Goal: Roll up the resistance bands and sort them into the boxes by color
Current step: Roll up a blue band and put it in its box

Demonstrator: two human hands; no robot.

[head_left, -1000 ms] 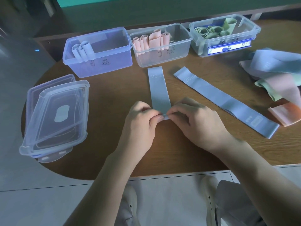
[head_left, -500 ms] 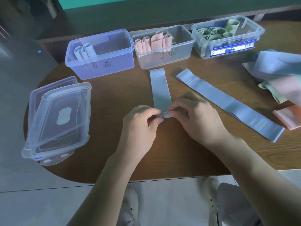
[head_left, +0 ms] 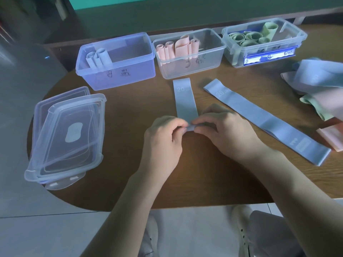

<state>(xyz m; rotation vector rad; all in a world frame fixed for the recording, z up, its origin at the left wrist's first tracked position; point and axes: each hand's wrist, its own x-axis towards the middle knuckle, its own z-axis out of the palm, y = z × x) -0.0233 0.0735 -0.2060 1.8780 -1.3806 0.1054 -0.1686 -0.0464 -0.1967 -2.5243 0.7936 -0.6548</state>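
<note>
Resistance bands partly sorted; one blue band being rolled at mid-desk.
Both the left hand and right hand pinch its near end; rolls already sit in the blue box, pink box and green box, while another blue band and a loose pile wait.

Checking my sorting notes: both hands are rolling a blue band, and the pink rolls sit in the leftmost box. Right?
Not quite. The head view shows the pink rolls in the middle box; the leftmost box holds blue rolls. Both hands, left and right, do roll a blue band.
</note>
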